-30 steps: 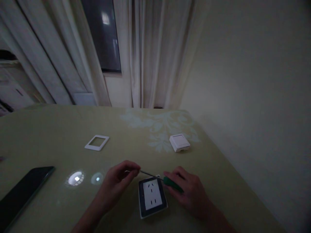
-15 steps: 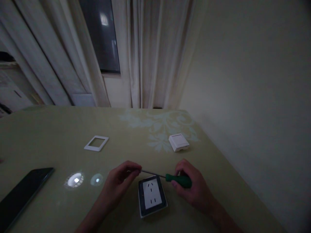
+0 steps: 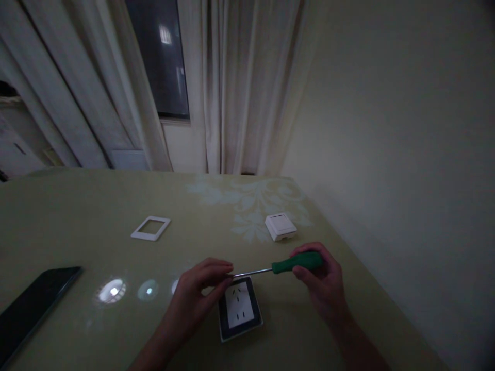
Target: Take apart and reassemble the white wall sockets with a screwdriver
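My right hand (image 3: 323, 278) is closed around the green handle of a screwdriver (image 3: 296, 262), held almost level with its metal shaft pointing left. At the shaft's tip, the thumb and fingers of my left hand (image 3: 199, 288) are pinched together. Whatever small thing they may hold there is hidden. Just below the shaft, a wall socket (image 3: 240, 306) with a white slotted face and dark surround lies face up on the table, its upper left corner close to my left fingertips.
A white square frame (image 3: 139, 236) lies farther back on the left of the table (image 3: 154, 190). Behind my right hand sits a white switch box (image 3: 281, 225). A dark flat phone-like slab (image 3: 36, 304) rests at the left edge. The wall (image 3: 386, 180) borders the table's right side.
My right hand has risen and moved right with the screwdriver, whose handle end is now tilted slightly up. My left hand has shifted slightly right, still pinched at the tip.
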`<state>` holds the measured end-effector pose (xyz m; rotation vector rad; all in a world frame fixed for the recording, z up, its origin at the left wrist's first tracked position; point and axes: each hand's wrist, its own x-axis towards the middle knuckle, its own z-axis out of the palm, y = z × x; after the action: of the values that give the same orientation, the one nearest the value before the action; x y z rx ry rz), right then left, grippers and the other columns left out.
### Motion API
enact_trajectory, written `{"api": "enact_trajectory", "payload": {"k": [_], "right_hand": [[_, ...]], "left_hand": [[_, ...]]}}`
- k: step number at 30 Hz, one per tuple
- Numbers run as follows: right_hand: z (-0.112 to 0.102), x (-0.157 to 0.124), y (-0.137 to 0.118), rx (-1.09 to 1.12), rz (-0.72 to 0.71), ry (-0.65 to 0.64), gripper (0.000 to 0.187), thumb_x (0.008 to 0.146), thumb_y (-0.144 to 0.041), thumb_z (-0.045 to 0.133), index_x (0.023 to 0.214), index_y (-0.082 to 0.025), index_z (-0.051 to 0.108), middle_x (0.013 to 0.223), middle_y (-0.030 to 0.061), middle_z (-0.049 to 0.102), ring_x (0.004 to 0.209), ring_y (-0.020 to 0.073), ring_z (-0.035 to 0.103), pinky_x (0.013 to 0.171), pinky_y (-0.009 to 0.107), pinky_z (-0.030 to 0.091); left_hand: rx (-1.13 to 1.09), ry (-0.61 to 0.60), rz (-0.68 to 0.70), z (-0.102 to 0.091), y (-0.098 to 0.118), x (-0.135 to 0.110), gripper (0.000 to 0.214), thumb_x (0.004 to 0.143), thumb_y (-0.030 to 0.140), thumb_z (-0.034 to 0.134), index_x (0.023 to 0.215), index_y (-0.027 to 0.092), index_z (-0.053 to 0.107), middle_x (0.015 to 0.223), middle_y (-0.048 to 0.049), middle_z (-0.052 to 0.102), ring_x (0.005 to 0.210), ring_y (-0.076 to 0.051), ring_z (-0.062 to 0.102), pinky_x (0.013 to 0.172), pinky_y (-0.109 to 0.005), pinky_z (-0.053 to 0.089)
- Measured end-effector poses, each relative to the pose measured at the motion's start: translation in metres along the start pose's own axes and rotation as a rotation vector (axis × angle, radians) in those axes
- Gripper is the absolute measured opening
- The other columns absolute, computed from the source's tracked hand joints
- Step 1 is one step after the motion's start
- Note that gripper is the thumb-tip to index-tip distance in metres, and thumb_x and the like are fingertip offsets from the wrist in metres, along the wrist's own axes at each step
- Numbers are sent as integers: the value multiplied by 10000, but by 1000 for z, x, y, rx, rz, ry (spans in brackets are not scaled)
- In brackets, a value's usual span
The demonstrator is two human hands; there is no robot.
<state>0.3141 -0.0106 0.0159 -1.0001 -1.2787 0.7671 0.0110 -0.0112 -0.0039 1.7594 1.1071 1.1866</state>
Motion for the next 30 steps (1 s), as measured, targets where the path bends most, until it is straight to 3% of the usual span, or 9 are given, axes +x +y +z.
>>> {"api": "enact_trajectory", "payload": {"k": [4, 9, 15, 20, 24, 30], "right_hand": [[-4, -1, -16, -8, -112, 27, 355, 834, -350, 943, 1105, -259, 731, 946, 56, 793, 786, 205, 763, 666, 277, 654], [1, 3, -68, -134, -331, -13, 404, 867, -343, 923, 1221, -283, 737, 984, 66, 780, 838, 250, 798, 713, 369, 713], [11, 25, -111, -359, -435, -358, 513, 902, -321, 894, 1367, -351, 677, 1011, 38, 801, 854, 245, 794, 713, 364, 690], [28, 36, -116, -449, -509, -486, 573, 946, -354, 853, 1468, -368, 617, 1022, 11, 794, 837, 211, 776, 722, 320, 654], [41, 35, -109, -419, -502, -547, 603, 993, -360, 808, 1542, -332, 560, 983, -7, 762, 753, 157, 711, 747, 298, 624], [45, 36, -101, -403, -459, -584, 575, 1009, -378, 785, 1537, -301, 571, 972, 2, 744, 771, 154, 697, 754, 298, 608]], "left_hand": [[97, -51, 53, 10, 7, -3, 172, 1000, 289, 707, 1007, 326, 875, 1143, -60, 811, 898, -199, 791, 742, -272, 616], [46, -90, 33, 28, 22, -3, 115, 987, 289, 705, 952, 252, 808, 931, -53, 759, 845, -202, 723, 728, -286, 552], [72, -101, 11, 40, 30, 0, 54, 929, 275, 758, 887, 242, 765, 844, -27, 761, 810, -209, 703, 742, -303, 497], [51, -108, -2, 39, 19, -1, 105, 948, 320, 768, 880, 250, 808, 828, -26, 720, 796, -206, 664, 725, -296, 467], [20, -151, -67, 36, 10, 1, 162, 946, 386, 782, 857, 276, 860, 847, -43, 691, 813, -226, 661, 712, -305, 468], [65, -210, -80, 36, 6, 4, 158, 951, 385, 758, 883, 306, 876, 935, -68, 751, 898, -262, 688, 801, -356, 506]]}}
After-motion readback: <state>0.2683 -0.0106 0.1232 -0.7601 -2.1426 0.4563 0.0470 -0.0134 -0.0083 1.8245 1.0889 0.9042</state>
